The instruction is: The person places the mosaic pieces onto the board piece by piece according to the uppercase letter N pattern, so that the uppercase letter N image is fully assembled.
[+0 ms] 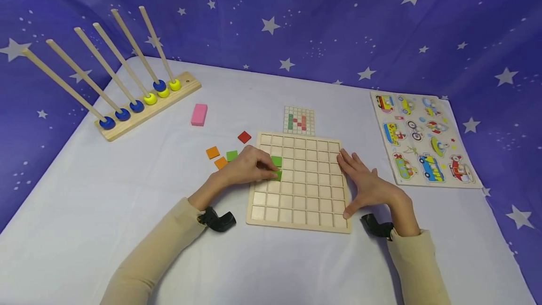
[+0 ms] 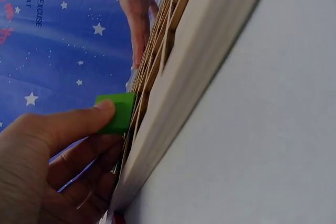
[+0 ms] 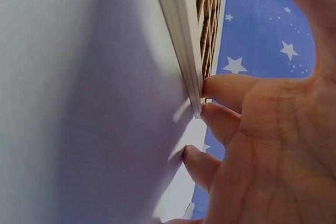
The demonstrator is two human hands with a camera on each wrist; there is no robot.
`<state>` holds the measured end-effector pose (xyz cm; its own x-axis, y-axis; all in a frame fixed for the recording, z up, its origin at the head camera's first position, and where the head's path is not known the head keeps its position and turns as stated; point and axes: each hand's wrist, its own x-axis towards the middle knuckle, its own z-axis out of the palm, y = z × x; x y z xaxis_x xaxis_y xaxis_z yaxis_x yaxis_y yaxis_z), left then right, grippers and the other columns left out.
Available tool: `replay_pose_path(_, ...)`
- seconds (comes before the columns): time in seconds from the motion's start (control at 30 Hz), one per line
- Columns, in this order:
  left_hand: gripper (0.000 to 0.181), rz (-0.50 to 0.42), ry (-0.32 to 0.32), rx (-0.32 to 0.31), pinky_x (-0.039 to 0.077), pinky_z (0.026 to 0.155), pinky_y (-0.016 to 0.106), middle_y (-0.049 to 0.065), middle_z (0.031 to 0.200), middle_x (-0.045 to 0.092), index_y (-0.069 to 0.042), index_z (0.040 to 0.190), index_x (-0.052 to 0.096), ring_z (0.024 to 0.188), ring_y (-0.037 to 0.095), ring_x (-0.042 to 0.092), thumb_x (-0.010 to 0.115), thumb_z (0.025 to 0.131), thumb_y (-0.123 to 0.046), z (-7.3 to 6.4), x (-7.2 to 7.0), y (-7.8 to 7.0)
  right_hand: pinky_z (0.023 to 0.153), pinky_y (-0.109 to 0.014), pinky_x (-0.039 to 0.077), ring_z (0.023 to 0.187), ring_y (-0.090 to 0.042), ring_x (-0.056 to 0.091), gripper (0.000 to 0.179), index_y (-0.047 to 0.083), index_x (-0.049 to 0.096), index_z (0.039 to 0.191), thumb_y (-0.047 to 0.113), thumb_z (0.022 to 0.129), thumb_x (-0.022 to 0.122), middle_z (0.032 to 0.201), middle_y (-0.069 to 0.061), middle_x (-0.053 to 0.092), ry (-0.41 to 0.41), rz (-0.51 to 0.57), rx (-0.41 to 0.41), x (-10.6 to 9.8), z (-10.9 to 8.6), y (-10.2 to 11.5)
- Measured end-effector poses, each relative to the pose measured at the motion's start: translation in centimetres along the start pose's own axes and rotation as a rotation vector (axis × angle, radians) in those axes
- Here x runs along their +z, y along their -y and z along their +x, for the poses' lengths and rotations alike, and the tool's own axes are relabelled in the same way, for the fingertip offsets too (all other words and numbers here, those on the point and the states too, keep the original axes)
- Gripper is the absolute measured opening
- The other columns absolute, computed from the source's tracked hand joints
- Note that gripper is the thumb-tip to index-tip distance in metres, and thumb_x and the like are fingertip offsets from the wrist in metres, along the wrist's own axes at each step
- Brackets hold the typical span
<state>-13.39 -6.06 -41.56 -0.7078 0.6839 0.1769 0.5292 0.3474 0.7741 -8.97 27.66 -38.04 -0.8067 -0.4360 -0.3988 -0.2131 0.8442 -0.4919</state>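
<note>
My left hand pinches a green square tile between thumb and fingers over the left part of a wooden grid board. Just beyond that tile, another green tile lies in a cell of the board. With fingers spread, my right hand rests along the board's right edge, thumb near the front corner and fingertips by the far corner. In the right wrist view the fingertips touch the board's rim. A small pattern card with green and red squares lies behind the board.
Left of the board lie a red tile, orange tiles and a green tile. Farther off are a pink block and a wooden peg stand with blue and yellow beads. A vehicle picture puzzle lies at right.
</note>
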Motion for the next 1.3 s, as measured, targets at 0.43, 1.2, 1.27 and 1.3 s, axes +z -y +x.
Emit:
replay_pose_path(0.43,0.012,0.197,0.03,0.068,0.041,0.061,0.018,-0.002,0.075,0.061,-0.006,0.094,0.078,0.067,0.005,0.05,0.072,0.085,-0.014,0.3,-0.4,-0.7,0.095,-0.083,-0.004,0.146,-0.044,-0.012,0.142,0.003,0.006,0.154,0.046,0.049,0.092,0.162,-0.014,-0.009,-0.002,0.014,-0.006,-0.2,0.0,0.0)
replay_pose_path(1.2,0.022,0.12,-0.182,-0.167,0.048,0.076,0.032,0.007,0.091,0.07,-0.005,0.102,0.074,0.082,0.021,0.061,0.074,0.08,-0.01,-0.4,-3.7,1.2,0.094,-0.083,-0.005,0.146,-0.044,-0.013,0.144,0.003,0.005,0.154,0.047,0.048,0.092,0.162,-0.013,-0.011,0.003,0.019,-0.015,-0.2,0.1,-0.3)
replay_pose_path(1.27,0.021,0.072,-0.223,-0.254,0.048,0.079,0.033,0.008,0.092,0.071,-0.005,0.101,0.074,0.086,0.021,0.062,0.075,0.081,-0.012,-1.2,-5.0,2.1,0.094,-0.084,-0.005,0.146,-0.044,-0.013,0.144,0.003,0.006,0.154,0.048,0.048,0.092,0.162,-0.013,-0.01,0.004,0.019,-0.015,-0.2,0.1,-0.2)
replay_pose_path(1.3,0.021,0.057,-0.232,-0.297,0.049,0.078,0.033,0.008,0.093,0.071,-0.005,0.1,0.074,0.086,0.021,0.062,0.075,0.081,-0.013,-1.6,-5.7,2.6,0.094,-0.084,-0.004,0.146,-0.044,-0.013,0.143,0.002,0.006,0.154,0.048,0.048,0.092,0.162,-0.013,-0.01,0.005,0.018,-0.016,-0.1,0.1,-0.2)
